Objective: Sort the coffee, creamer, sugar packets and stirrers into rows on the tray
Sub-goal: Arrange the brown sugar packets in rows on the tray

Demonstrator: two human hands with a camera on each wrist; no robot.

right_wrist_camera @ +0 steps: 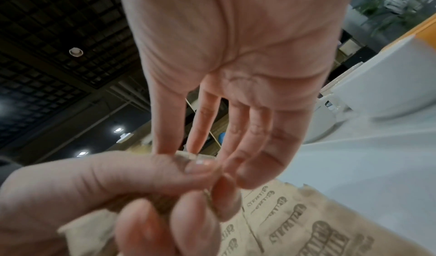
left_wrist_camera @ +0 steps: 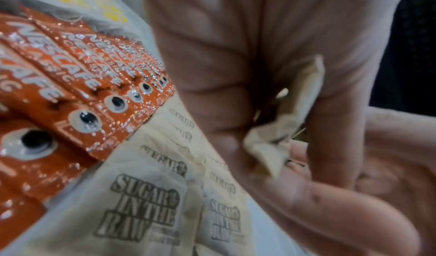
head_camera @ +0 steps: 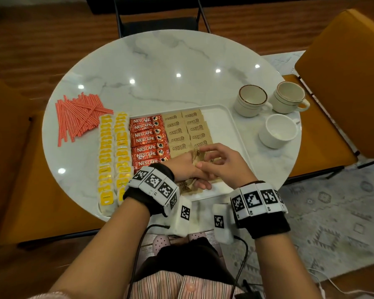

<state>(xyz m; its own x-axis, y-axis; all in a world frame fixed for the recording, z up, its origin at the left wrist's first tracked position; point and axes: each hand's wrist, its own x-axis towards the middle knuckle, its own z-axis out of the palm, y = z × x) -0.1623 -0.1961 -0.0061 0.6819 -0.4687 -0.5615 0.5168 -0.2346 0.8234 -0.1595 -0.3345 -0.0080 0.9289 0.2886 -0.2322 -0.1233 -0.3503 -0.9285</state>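
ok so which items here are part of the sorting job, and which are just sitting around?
Job:
white rectangular tray
yellow creamer packets
red Nescafe coffee sticks
brown paper sugar packets, a bunch held in the left hand, right hand picking at it
red striped stirrers, off the tray

Lying about:
three white ceramic cups
orange chairs

Just beside our fingers (left_wrist_camera: 335, 129) we see matt brown paper sugar packets (left_wrist_camera: 146, 204), creased where pinched. Left of them, glossy foil coffee sachets (left_wrist_camera: 78, 99) glint. The tray (head_camera: 222, 126) looks like smooth white plastic; the tabletop (head_camera: 160, 67) is polished marble, reflecting lamps.
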